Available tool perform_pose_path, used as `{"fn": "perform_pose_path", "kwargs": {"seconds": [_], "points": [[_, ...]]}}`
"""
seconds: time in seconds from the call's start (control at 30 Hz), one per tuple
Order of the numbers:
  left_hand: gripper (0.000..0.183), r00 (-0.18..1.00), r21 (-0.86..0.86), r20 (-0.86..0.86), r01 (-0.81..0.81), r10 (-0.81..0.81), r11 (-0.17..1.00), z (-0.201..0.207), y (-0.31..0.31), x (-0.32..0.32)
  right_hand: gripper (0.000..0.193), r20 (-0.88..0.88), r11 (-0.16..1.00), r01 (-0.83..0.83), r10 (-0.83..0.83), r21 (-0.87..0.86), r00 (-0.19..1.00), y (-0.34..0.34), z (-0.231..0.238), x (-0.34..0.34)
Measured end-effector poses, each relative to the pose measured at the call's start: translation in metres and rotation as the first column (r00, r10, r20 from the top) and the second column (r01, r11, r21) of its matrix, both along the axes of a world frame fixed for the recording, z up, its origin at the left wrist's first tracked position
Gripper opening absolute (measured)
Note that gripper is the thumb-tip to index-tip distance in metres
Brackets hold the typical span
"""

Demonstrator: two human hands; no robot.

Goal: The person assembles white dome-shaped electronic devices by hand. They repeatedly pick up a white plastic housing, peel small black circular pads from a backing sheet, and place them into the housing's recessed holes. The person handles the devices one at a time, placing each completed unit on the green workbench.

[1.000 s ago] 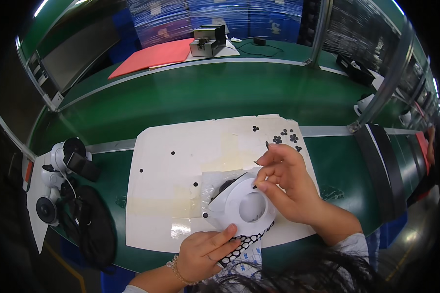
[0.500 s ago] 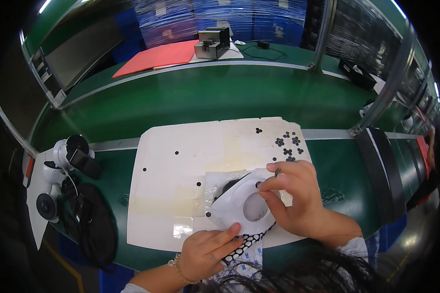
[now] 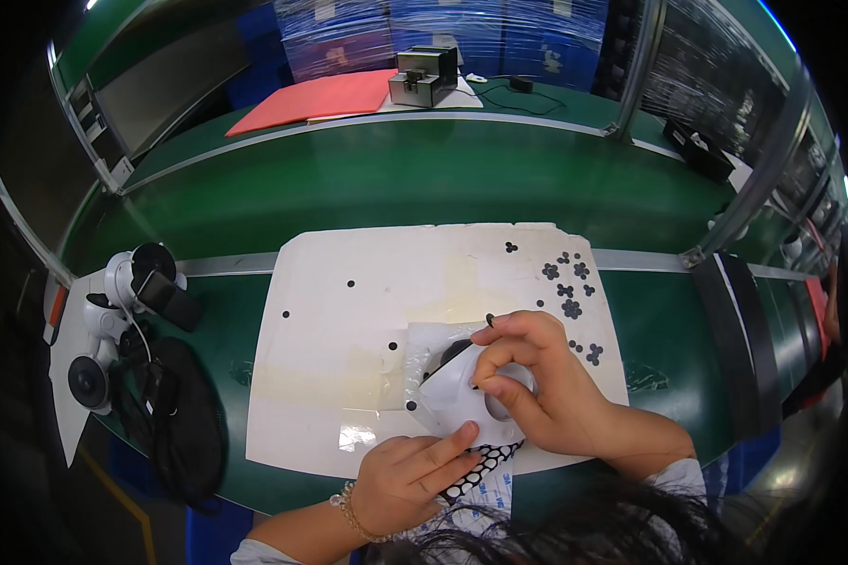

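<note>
A white curved plastic shell (image 3: 448, 400) with a round opening sits tilted on a foam pad (image 3: 422, 337) on the white board. My left hand (image 3: 410, 480) lies at the shell's near edge, fingers stretched out and index fingertip touching it. Over the shell, my right hand (image 3: 546, 386) has thumb and finger pinched together at its surface, a small dark piece just showing between them. Another small black disc (image 3: 490, 320) clings to a raised fingertip of that hand. My right hand hides part of the opening. Beneath my left fingers is a strip of white dots on black (image 3: 481, 471).
The white board (image 3: 330, 367) carries scattered black discs and clusters of them (image 3: 571, 309) at its right. White camera-like devices (image 3: 89, 381) and a black pouch (image 3: 184, 414) lie left. A long black piece (image 3: 730, 348) stands right; a metal box (image 3: 424, 75) sits behind.
My right hand has shifted left over the shell, covering more of it, and the shell looks more tilted. More disc clusters show beside the hand. My left hand stays at the near edge.
</note>
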State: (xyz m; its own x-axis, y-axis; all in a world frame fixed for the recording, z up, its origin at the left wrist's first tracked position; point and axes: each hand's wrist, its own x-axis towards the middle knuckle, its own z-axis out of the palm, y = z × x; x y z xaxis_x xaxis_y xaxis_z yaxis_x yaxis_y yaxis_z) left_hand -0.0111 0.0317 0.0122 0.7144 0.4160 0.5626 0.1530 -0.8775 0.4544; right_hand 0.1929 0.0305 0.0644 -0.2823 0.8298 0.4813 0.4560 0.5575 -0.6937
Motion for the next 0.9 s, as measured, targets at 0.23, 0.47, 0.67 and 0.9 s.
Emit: {"fn": "perform_pose_path", "kwargs": {"seconds": [0.23,0.47,0.67,0.9], "points": [[0.048,1.0,0.005,-0.004,-0.001,0.001,1.0,0.001,0.0,0.0,0.047,0.008,1.0,0.02,-0.02,0.024,1.0,0.0,-0.002,-0.001],[0.044,0.999,0.064,0.019,-0.036,0.035,0.997,-0.001,0.001,0.002,0.037,0.369,0.893,0.069,-0.253,0.444,0.894,-0.016,-0.006,0.004],[0.041,0.999,0.079,0.012,-0.054,0.053,0.995,-0.001,0.0,0.004,0.014,0.105,0.982,0.141,-0.155,0.127,0.982,-0.038,-0.008,0.019],[0.037,0.999,0.071,0.038,-0.027,0.025,0.997,-0.011,0.002,0.005,0.009,0.019,0.987,0.108,-0.106,-0.117,0.994,-0.046,-0.025,0.018]]}}
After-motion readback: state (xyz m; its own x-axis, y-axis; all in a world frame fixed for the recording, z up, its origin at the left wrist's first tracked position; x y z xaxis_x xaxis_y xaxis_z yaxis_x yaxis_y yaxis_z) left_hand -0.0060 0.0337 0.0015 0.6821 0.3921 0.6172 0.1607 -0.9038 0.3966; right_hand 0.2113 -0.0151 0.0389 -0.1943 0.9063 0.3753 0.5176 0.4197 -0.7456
